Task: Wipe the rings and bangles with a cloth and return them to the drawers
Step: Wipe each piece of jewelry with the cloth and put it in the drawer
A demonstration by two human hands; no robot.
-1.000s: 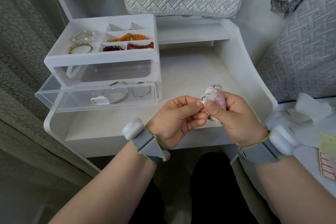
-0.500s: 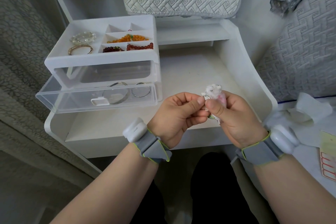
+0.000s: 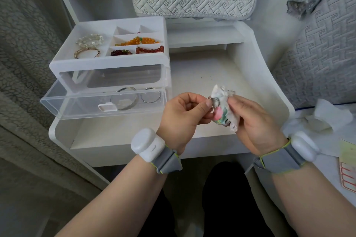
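Observation:
My left hand (image 3: 185, 113) pinches a small silver ring (image 3: 213, 102) between thumb and forefinger, just above the white bedside table. My right hand (image 3: 252, 123) grips a crumpled white cloth with a pink and green print (image 3: 224, 113), held against the ring. A second ring (image 3: 231, 92) peeks from the cloth's top edge. To the left, the clear lower drawer (image 3: 81, 109) of the white organiser (image 3: 107, 63) stands pulled out, with a silver bangle (image 3: 125, 98) and a thin ring-shaped bangle (image 3: 150, 96) inside.
The organiser's top tray holds a crystal bracelet (image 3: 89, 40), a gold bangle (image 3: 87, 53), and orange (image 3: 138, 41) and red bead strings (image 3: 150, 50). A crumpled tissue (image 3: 327, 117) lies on the bed at right. A curtain hangs at left; a quilted pillow sits behind.
My hands have drawn slightly apart; the ring, earlier buried in the cloth, now shows plainly between my left thumb and forefinger. The cloth has unfolded a little.

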